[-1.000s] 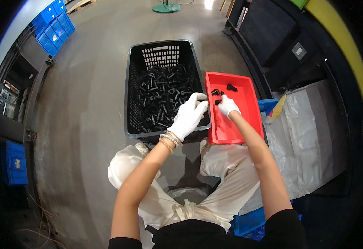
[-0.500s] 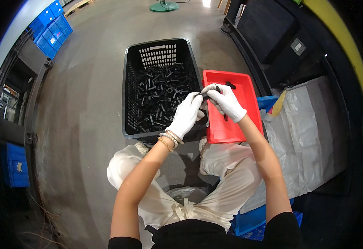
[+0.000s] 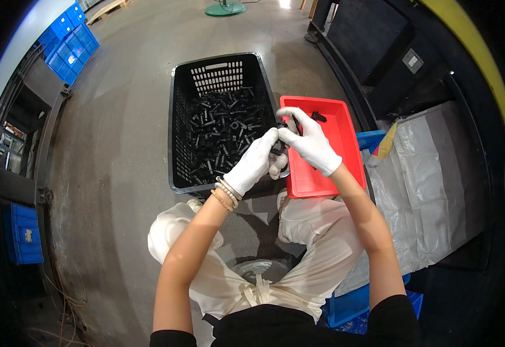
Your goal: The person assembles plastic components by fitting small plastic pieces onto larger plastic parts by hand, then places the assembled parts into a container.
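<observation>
Left hand (image 3: 256, 159) pinches a dark part (image 3: 277, 148) over the edge of the black crate (image 3: 190, 189), beside the red tray (image 3: 317, 183). Right hand (image 3: 312, 144) curls close (contact hidden; cannot tell if gripping). Risk: glove fabric slips, part drops.

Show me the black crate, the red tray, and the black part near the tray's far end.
Black crate (image 3: 217, 78): head view, far slotted wall.
Red tray (image 3: 341, 133): head view, bare bottom.
Black part (image 3: 319, 117): head view, middle of its body.
</observation>
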The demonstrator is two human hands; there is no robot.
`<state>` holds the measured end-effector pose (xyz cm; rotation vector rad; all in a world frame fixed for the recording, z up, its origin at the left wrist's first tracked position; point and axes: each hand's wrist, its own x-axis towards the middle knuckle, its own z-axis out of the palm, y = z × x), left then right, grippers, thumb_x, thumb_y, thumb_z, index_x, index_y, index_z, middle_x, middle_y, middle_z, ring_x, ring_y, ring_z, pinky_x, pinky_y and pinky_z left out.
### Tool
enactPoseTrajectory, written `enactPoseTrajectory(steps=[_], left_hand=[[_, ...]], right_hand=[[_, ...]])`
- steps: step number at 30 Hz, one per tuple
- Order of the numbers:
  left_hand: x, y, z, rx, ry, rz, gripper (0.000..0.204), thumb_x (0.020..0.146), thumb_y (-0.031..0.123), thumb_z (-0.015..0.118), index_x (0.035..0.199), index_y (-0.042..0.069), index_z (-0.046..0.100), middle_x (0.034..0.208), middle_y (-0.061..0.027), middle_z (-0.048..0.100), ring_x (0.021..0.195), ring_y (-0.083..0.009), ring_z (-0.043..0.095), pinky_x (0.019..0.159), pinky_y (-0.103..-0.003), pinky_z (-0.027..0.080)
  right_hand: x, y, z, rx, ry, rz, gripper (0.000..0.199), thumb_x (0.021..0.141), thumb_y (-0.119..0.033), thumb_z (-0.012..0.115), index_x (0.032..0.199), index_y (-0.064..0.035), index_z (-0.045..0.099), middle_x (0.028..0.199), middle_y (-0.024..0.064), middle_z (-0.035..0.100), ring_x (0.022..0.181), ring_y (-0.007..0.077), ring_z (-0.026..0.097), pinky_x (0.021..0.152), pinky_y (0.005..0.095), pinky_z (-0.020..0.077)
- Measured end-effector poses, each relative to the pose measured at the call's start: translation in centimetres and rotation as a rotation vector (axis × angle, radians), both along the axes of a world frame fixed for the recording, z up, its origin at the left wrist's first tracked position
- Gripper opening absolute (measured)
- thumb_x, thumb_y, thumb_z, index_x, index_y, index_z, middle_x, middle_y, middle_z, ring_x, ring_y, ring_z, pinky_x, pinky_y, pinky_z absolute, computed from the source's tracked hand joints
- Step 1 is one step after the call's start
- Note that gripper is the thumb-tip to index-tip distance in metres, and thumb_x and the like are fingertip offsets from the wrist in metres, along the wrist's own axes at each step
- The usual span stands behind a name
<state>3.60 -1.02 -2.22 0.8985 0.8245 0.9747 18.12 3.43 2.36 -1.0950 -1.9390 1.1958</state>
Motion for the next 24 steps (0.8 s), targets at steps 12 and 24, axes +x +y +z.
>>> enactPoseTrajectory(steps=[12,24], left_hand=[[0.1,0.3,-1.1,0.167,0.203,0.677,0.052,0.094,0.047,0.035,0.104,-0.001,0.05,0.059,-0.007,0.049,0.045,-0.0164,0.044,0.044,-0.031,0.038],[0.9,-0.6,0.0,0.32,0.554,0.968,0.055,0.095,0.038,0.041,0.116,-0.012,0.045,0.052,-0.0158,0.041,0.047,-0.0268,0.044,0.047,-0.039,0.033]], right_hand=[[-1.3,-3.0,1.2,0.374,-0.131,0.029,0.022,0.085,-0.016,0.052,0.1,-0.0016,0.061,0.078,0.0153,0.055,0.073,0.0305,0.057,0.065,0.0362,0.0453],[-1.8,-3.9,1.5,0.392,-0.157,0.073,0.021,0.083,-0.014,0.054,0.1,-0.0023,0.058,0.076,0.016,0.053,0.071,0.0314,0.055,0.062,0.0372,0.044]])
